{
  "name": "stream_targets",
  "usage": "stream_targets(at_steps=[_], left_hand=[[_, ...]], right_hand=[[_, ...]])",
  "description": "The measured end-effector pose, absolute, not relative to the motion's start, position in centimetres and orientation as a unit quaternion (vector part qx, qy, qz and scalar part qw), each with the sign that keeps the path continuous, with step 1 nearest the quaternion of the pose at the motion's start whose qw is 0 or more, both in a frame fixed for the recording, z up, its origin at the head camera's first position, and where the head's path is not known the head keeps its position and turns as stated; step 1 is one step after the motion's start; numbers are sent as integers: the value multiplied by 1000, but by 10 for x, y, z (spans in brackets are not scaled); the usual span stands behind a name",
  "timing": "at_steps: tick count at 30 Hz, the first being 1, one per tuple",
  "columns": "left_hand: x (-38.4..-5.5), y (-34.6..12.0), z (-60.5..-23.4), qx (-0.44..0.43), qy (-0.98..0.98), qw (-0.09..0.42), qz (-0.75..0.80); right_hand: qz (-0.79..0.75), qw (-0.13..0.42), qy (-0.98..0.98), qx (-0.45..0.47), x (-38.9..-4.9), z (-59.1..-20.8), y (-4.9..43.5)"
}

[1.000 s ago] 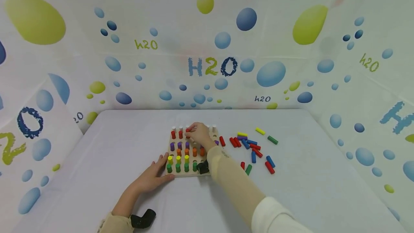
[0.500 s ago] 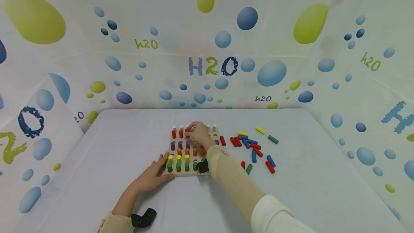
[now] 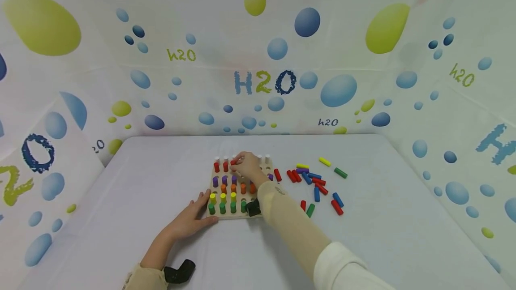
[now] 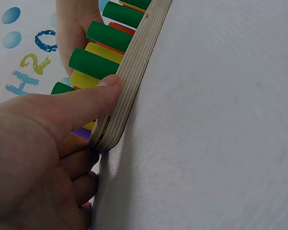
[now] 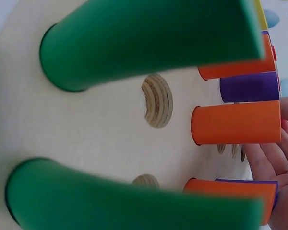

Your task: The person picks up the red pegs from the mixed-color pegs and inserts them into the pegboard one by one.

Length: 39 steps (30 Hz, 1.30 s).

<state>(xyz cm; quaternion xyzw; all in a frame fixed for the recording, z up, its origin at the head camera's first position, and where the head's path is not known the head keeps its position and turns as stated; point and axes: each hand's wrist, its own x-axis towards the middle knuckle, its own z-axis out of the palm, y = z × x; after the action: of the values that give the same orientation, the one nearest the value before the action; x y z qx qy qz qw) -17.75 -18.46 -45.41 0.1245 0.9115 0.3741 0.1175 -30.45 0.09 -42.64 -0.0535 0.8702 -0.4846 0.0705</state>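
Observation:
A wooden pegboard with rows of coloured cylinder pegs lies on the table. My left hand rests at its front left corner, fingers along the left side. In the left wrist view, the thumb lies against the layered front edge. Over the back of the board, my right hand pinches a red peg in line with two standing red pegs. That peg's lower end is hidden. Green pegs and orange pegs stand large in the right wrist view, with bare holes between them.
Loose red, blue, green, yellow and purple pegs lie scattered right of the board, among them a blue peg and a green peg. The right forearm crosses the board's right side. A patterned cloth hangs behind the white table.

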Motion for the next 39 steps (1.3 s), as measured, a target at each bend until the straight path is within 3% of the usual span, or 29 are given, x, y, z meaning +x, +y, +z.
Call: stream_targets(at_steps=[16,31,39], left_hand=[[-177,-185,-454,112,915,117,370],[-176,-184,-454,116,913,117,374],[-177,-184,-455,118,913,114,373]], right_hand=[[-483,46,872,-67,-304,-424,7],[-400,71,907,-109,-299,-409,18],[-415,67,888,-187,-294,-401,32]])
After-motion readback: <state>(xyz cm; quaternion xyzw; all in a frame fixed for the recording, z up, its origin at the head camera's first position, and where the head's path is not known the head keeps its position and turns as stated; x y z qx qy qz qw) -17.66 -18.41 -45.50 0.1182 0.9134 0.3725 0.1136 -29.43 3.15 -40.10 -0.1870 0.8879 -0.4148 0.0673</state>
